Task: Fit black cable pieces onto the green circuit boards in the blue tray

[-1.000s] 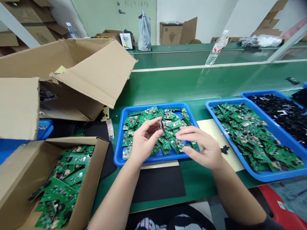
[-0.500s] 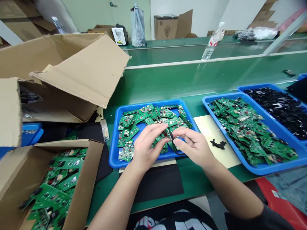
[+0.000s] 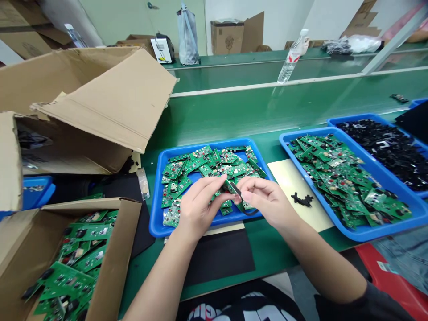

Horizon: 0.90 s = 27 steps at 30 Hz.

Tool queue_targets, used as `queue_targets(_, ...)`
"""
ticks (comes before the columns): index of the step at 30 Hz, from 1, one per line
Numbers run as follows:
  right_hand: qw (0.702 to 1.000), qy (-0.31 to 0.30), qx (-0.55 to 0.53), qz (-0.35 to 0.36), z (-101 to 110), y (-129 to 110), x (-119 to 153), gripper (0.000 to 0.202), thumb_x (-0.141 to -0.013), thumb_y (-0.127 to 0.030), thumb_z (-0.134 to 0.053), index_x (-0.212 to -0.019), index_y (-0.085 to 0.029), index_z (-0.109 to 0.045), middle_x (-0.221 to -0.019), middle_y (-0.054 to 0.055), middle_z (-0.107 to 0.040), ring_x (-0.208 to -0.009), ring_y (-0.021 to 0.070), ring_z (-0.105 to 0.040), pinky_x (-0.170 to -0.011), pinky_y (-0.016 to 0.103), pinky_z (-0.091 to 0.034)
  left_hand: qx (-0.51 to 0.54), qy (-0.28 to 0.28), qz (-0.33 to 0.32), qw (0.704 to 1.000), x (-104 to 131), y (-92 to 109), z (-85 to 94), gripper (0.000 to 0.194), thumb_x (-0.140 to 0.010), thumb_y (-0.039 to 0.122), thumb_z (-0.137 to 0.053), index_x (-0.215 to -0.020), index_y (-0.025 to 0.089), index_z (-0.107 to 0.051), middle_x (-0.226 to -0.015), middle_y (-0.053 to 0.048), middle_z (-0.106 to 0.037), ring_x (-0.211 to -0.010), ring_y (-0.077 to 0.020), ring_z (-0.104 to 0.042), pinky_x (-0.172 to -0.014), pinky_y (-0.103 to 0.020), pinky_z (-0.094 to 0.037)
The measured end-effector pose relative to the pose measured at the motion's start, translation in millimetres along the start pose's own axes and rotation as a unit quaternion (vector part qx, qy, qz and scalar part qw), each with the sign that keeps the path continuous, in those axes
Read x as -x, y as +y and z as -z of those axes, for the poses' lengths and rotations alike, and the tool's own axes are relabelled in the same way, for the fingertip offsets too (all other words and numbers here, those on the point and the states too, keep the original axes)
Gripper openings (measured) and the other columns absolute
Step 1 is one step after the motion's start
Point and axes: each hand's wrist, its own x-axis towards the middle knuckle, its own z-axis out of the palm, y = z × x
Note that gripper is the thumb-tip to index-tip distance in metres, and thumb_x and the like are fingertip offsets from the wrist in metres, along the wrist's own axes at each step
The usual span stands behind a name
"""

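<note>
Over the middle blue tray (image 3: 155, 200), my left hand (image 3: 197, 207) is closed, pinching a small green circuit board (image 3: 231, 184) between thumb and fingertips. The board is tilted, seen nearly edge-on. My right hand (image 3: 272, 205) is closed at the board's right end, its thumb and fingers on a thin black strip (image 3: 248, 212) that curves below the fingertips. Whether the strip is fixed to the board cannot be made out. Beneath both hands, many loose green boards (image 3: 197, 160) lie heaped in the tray.
On the right, another blue tray (image 3: 284, 142) is piled with boards, beside a tray of small black parts (image 3: 374, 138). Black pieces (image 3: 302, 199) rest on yellowish paper (image 3: 281, 171). Cardboard boxes (image 3: 130, 214) crowd the left, and a water bottle (image 3: 289, 62) stands behind.
Both hands have shifted slightly left in view, as has the whole scene. The board in my left hand is turned a little, showing more of its green face.
</note>
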Motion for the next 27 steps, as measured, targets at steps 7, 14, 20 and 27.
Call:
queue_targets(7,0.943,-0.147,-0.209,-0.211,5,0,-3,0.029,-0.082,-0.039,-0.068,-0.07,-0.017,-0.052,-0.05,-0.008,-0.056,-0.032,0.0046,-0.048,-0.062,0.026,-0.056,0.084,-0.045,0.004,0.995,0,1,0.5,0.038,-0.081,0.025,-0.07,-0.117,0.02,-0.062,-0.092,-0.005,-0.071,-0.08,-0.0145,-0.068,-0.073,-0.024,-0.057)
queue_targets(14,0.97,-0.117,-0.135,-0.163,7,-9,5,0.025,-0.081,-0.036,-0.067,-0.073,-0.017,-0.053,-0.05,-0.008,-0.055,-0.029,0.0035,-0.045,-0.045,0.019,-0.049,0.192,-0.065,0.061,0.977,-6,10,6.6,0.041,-0.075,0.024,-0.075,-0.115,0.023,-0.065,-0.087,-0.004,-0.072,-0.077,-0.0144,-0.068,-0.072,-0.025,-0.057)
queue_targets(20,0.987,-0.09,-0.041,-0.128,4,-24,15,0.024,-0.082,-0.037,-0.064,-0.073,-0.017,-0.052,-0.055,-0.004,-0.056,-0.031,0.0048,-0.044,-0.03,0.015,-0.032,0.295,-0.068,0.137,0.943,-4,22,3.5,0.039,-0.075,0.027,-0.075,-0.113,0.025,-0.067,-0.088,-0.005,-0.071,-0.078,-0.0155,-0.067,-0.067,-0.027,-0.06)
queue_targets(27,0.993,0.007,0.121,0.019,1,-25,13,0.009,-0.079,-0.017,-0.061,-0.072,-0.018,-0.057,-0.057,-0.004,-0.055,-0.044,0.0068,-0.049,-0.042,0.017,-0.042,0.335,-0.072,0.174,0.923,-5,25,1.0,0.035,-0.078,0.021,-0.073,-0.112,0.026,-0.066,-0.091,-0.005,-0.068,-0.082,-0.0145,-0.065,-0.068,-0.023,-0.059)
